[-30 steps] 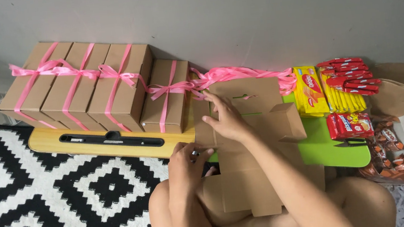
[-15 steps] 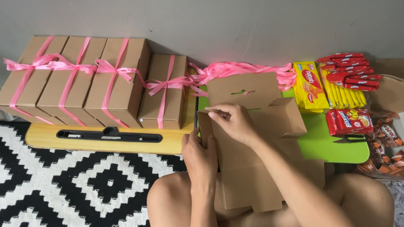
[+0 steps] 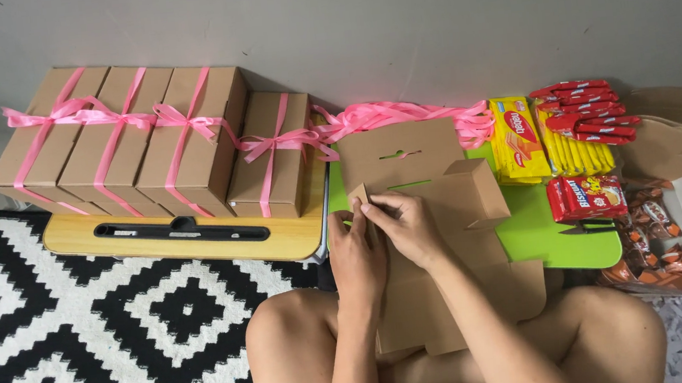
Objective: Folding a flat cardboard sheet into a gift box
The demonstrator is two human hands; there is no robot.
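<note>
- The left hand (image 3: 358,259) and right hand (image 3: 406,225) both pinch a small flap (image 3: 357,194) of the flat cardboard box (image 3: 435,207).
- The box lies over the lap and the green table (image 3: 565,235).
- Ribboned boxes (image 3: 141,141) stand at the left, snack packs (image 3: 559,139) at the right.

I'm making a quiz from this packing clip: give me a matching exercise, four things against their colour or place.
Things:
1 ribbons
2 rug
3 flat cardboard box
4 wafer packs

Colour or place:
A black and white
B under both hands
C pink
D yellow, by the wall

Pairs: 1-C, 2-A, 3-B, 4-D. The left hand and right hand pinch a flap of the box.
</note>
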